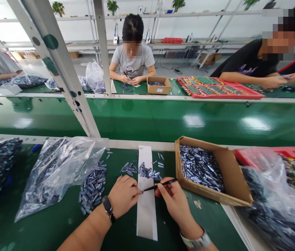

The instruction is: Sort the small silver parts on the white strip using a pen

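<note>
The tabletop is gleaming green, the paper strip is showing plain white, the box is showing cardboard brown, the cylinders are shining dark blue with silver bands, and the tweezers are showing black.

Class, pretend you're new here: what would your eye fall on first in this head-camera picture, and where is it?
The left hand and right hand meet at bottom centre over a white paper strip, the right pinching a thin black tool. To their right, a cardboard box holds silvery-blue cylinders. Far across the green bench, a red tray stands out.
</note>
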A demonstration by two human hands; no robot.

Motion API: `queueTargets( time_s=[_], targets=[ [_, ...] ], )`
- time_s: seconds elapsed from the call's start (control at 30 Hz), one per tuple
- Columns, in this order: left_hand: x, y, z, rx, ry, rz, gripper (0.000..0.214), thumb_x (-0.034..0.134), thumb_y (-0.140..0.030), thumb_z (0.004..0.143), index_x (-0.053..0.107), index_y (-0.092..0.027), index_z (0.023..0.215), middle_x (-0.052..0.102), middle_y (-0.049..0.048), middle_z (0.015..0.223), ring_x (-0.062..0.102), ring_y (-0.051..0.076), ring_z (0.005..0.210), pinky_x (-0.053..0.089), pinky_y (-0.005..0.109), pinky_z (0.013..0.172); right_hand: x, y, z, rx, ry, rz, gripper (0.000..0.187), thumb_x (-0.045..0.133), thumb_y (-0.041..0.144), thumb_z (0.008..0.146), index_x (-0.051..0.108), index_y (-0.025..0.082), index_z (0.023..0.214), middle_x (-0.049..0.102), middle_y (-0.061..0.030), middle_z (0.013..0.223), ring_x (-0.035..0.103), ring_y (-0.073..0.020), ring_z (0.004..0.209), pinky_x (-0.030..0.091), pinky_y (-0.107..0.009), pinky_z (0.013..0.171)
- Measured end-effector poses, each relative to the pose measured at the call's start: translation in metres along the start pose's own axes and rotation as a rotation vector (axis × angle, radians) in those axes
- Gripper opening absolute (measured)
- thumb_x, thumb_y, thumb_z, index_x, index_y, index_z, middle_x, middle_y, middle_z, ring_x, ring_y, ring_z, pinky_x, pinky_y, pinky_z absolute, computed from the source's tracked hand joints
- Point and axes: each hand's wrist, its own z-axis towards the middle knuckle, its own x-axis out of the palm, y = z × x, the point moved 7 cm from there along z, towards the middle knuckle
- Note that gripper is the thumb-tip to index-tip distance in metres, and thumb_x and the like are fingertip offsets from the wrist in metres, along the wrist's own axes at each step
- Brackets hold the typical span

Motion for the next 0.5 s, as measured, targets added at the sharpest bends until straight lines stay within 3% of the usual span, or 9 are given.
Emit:
queueTargets(
  time_s=[0.13, 0.3, 0.43, 0.5],
  targets=[
    [-0.003, -0.003, 0.000, -0.038, 0.031, 0.029, 0.026, 0.087, -0.017, 0.118, 0.104, -0.037, 0.120, 0.088, 0.0051, 0.116, 0.076, 0.029, 0.122, 0.060, 0.044, 0.106, -0.004, 0.006, 0.000, -0.002, -0.012, 0.040, 0.076, 0.110, 0.099, 0.079, 0.082, 0.032, 0.099, 0.088, -0.0086, 0.077, 0.092, -0.0380, 0.071, 0.083, -0.053, 0.073],
    [-0.002, -0.004, -0.001, -0.037, 0.003, -0.001, 0.027, 0.087, -0.013, 0.111, 0.103, -0.034, 0.115, 0.088, 0.0061, 0.114, 0.078, 0.030, 0.120, 0.063, 0.045, 0.107, 0.002, 0.012, -0.001, -0.033, -0.006, 0.049, 0.075, 0.109, 0.100, 0.079, 0.081, 0.033, 0.095, 0.088, -0.0069, 0.076, 0.091, -0.0370, 0.069, 0.080, -0.052, 0.069],
    [-0.014, 0.007, -0.004, -0.089, -0.150, -0.012, 0.022, 0.090, -0.013, 0.100, 0.099, -0.028, 0.114, 0.088, 0.0076, 0.111, 0.080, 0.031, 0.113, 0.066, 0.047, 0.105, 0.000, 0.017, -0.006, -0.070, -0.010, 0.019, 0.073, 0.107, 0.101, 0.083, 0.080, 0.034, 0.095, 0.085, -0.0063, 0.070, 0.087, -0.0368, 0.066, 0.080, -0.053, 0.068],
    [-0.026, 0.018, -0.006, -0.159, -0.243, 0.034, 0.020, 0.087, -0.014, 0.102, 0.098, -0.027, 0.113, 0.087, 0.0085, 0.110, 0.080, 0.032, 0.112, 0.067, 0.048, 0.104, -0.016, 0.028, -0.011, -0.144, -0.151, 0.020, 0.072, 0.107, 0.099, 0.085, 0.079, 0.034, 0.098, 0.086, -0.0062, 0.075, 0.086, -0.0350, 0.064, 0.080, -0.053, 0.069]
  ],
)
